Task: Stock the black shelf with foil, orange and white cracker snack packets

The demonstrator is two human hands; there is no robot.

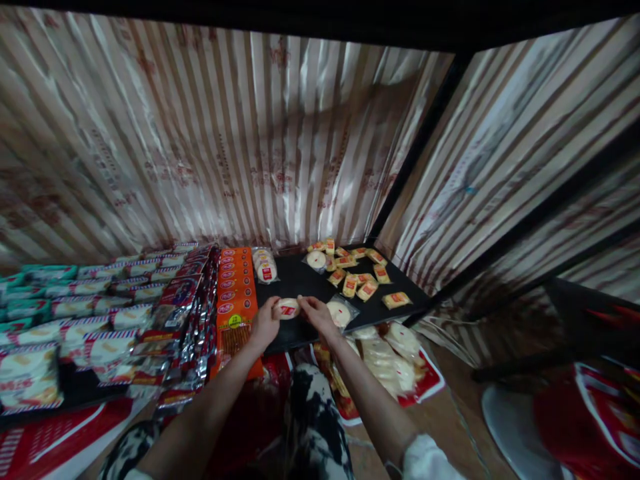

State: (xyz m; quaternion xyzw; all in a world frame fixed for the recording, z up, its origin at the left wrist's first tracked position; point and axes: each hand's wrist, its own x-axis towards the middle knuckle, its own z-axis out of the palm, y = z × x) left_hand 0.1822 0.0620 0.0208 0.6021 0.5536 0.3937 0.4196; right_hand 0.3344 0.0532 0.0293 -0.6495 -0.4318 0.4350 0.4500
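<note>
Between my two hands is a small round pale packaged cake (288, 308) with a red label, held just above the black shelf (295, 275). My left hand (266, 323) pinches its left edge, and my right hand (316, 313) grips the right edge. Close to my right hand lies a round white cake in a clear wrapper (340, 313). Farther back is a similar wrapped round cake (316, 260). A clear pack of round cakes with a red label (265, 265) stands behind my left hand.
Several small yellow packets (350, 285) lie scattered at the shelf's right. Orange snack strips (235, 287), dark shiny packs (183, 293) and white bread packs (110, 343) fill the left. Below the shelf sits a red-and-white bag of wrapped cakes (390, 360). A black post (420, 147) rises at the corner.
</note>
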